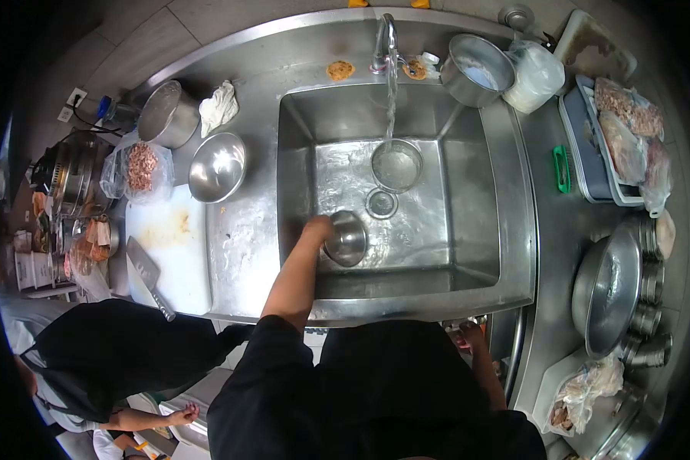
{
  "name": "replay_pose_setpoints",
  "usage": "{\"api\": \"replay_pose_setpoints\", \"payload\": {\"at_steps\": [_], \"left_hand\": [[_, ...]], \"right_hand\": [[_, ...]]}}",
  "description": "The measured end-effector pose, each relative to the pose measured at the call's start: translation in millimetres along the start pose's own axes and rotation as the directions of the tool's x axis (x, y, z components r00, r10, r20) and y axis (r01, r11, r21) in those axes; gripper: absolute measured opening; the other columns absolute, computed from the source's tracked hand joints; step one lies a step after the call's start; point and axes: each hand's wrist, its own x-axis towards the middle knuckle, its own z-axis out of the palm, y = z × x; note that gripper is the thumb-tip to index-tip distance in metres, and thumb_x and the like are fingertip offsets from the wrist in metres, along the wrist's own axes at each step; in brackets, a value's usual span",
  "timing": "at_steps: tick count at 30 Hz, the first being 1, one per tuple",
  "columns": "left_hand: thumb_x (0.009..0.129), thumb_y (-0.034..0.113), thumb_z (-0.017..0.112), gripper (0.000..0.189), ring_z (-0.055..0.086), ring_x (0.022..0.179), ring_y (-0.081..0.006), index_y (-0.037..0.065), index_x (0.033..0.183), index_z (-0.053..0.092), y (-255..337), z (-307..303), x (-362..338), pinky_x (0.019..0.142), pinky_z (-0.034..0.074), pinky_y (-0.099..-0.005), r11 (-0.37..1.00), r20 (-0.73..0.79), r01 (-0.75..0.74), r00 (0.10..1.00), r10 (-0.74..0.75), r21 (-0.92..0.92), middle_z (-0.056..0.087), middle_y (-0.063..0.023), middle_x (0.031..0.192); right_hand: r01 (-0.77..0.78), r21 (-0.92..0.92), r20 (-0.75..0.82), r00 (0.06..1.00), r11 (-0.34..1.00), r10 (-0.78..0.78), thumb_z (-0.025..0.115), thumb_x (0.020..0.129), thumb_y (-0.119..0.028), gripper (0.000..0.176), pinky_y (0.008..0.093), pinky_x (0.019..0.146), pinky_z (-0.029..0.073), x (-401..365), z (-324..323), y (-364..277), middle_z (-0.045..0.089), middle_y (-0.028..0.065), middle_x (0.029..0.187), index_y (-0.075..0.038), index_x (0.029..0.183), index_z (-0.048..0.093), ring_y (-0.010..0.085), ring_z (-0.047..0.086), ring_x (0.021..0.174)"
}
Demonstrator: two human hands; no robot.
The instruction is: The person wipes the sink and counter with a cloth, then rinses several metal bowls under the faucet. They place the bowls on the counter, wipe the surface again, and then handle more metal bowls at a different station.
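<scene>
Down in the sink (468, 288), my left hand (320, 228) grips the rim of a small metal bowl (347, 239), which is tilted near the left wall. Farther back, water runs from the faucet (391, 38) into a round metal container (397, 165) filled with water. The drain (381, 203) lies between the two vessels. My right hand (468, 335) is low beside my body, below the counter's front edge. Its fingers are small and partly hidden, so I cannot tell what, if anything, it holds.
On the left are a steel bowl (218, 167), a pot (169, 115), bagged meat (140, 167) and a knife (152, 285) on a cutting board (188, 253). A person (123, 360) stands there. Right hold a green-handled brush (562, 169), stacked tubs (579, 146) and a large basin (609, 291).
</scene>
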Motion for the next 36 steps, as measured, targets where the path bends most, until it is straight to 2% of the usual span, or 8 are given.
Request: {"api": "replay_pose_setpoints", "payload": {"at_steps": [5, 7, 13, 17, 20, 23, 29, 36], "left_hand": [[0.081, 0.014, 0.059, 0.019, 0.069, 0.072, -0.0308, -0.001, 0.085, 0.068, 2, 9, 25, 0.059, 0.054, -0.0434, 0.947, 0.076, -0.226, 0.974, 0.214, 0.228, 0.069, -0.0173, 0.081], [0.082, 0.020, 0.060, 0.024, 0.061, 0.104, -0.0337, 0.003, 0.096, 0.068, 22, -25, 2, 0.087, 0.048, -0.0429, 0.980, -0.263, -0.181, 0.945, 0.196, 0.079, 0.064, -0.0193, 0.110], [0.089, 0.028, 0.058, 0.024, 0.063, 0.084, -0.0347, 0.005, 0.090, 0.064, 19, -223, -129, 0.072, 0.047, -0.0440, 0.764, -0.984, -0.637, 0.178, 0.018, -0.101, 0.065, -0.0173, 0.087], [0.083, 0.040, 0.063, 0.046, 0.063, 0.095, -0.0357, 0.009, 0.117, 0.057, -96, -331, -132, 0.082, 0.048, -0.0431, 0.898, -0.913, -0.194, -0.022, -0.407, -0.396, 0.066, -0.0184, 0.103], [0.080, 0.043, 0.066, 0.052, 0.062, 0.097, -0.0367, 0.008, 0.117, 0.056, -191, -363, -87, 0.086, 0.047, -0.0440, 0.840, -0.843, -0.070, 0.035, -0.537, -0.538, 0.066, -0.0202, 0.104], [0.077, 0.045, 0.068, 0.056, 0.061, 0.099, -0.0379, 0.007, 0.117, 0.056, -237, -375, -62, 0.088, 0.046, -0.0454, 0.719, -0.714, -0.195, 0.443, -0.543, -0.667, 0.065, -0.0214, 0.103], [0.076, 0.054, 0.067, 0.056, 0.062, 0.093, -0.0387, 0.005, 0.102, 0.062, -258, -382, -53, 0.081, 0.047, -0.0456, 0.960, -0.953, 0.013, -0.123, -0.276, -0.280, 0.066, -0.0214, 0.100], [0.081, 0.053, 0.066, 0.054, 0.063, 0.085, -0.0306, 0.002, 0.097, 0.062, -172, -362, -202, 0.077, 0.047, -0.0387, 0.946, -0.968, -0.289, -0.153, -0.201, -0.150, 0.066, -0.0170, 0.091]], "right_hand": [[-0.003, 0.043, -0.027, 1.000, 0.999, 0.004, 0.055, 0.091, -0.025, 0.029, 0.0374, 0.048, 0.052, 0, -9, 8, 0.064, 0.0095, 0.079, -0.008, 0.114, 0.055, 0.0213, 0.060, 0.056], [0.015, 0.032, -0.018, 1.000, 0.999, -0.015, 0.055, 0.091, -0.025, 0.030, 0.0380, 0.048, 0.053, 1, -9, 8, 0.065, 0.0108, 0.081, -0.009, 0.116, 0.055, 0.0218, 0.060, 0.057], [0.030, -0.009, -0.012, 0.999, 1.000, -0.030, 0.052, 0.091, -0.022, 0.028, 0.0355, 0.047, 0.054, -3, 7, -15, 0.064, 0.0098, 0.081, -0.009, 0.116, 0.054, 0.0222, 0.062, 0.056], [0.033, 0.011, -0.047, 0.998, 0.999, -0.033, 0.053, 0.090, -0.020, 0.030, 0.0335, 0.044, 0.052, 1, 7, -17, 0.063, 0.0088, 0.079, -0.010, 0.119, 0.053, 0.0206, 0.061, 0.053], [0.087, 0.064, -0.117, 0.990, 0.994, -0.079, 0.056, 0.089, -0.029, 0.026, 0.0356, 0.043, 0.051, -20, 10, -27, 0.062, 0.0097, 0.075, -0.011, 0.108, 0.053, 0.0207, 0.060, 0.051], [0.049, 0.067, -0.123, 0.992, 0.997, -0.040, 0.056, 0.090, -0.027, 0.028, 0.0377, 0.044, 0.052, -17, 11, -15, 0.062, 0.0094, 0.075, -0.012, 0.113, 0.052, 0.0214, 0.060, 0.051], [-0.097, 0.193, -0.011, 0.995, 0.976, 0.101, 0.053, 0.091, -0.025, 0.018, 0.0348, 0.045, 0.048, -23, 8, -7, 0.060, 0.0062, 0.071, -0.012, 0.103, 0.057, 0.0174, 0.057, 0.051], [0.037, 0.095, -0.064, 0.997, 0.995, -0.030, 0.054, 0.091, -0.025, 0.017, 0.0340, 0.044, 0.048, -21, 21, -10, 0.060, 0.0058, 0.071, -0.013, 0.102, 0.056, 0.0169, 0.055, 0.049]]}}
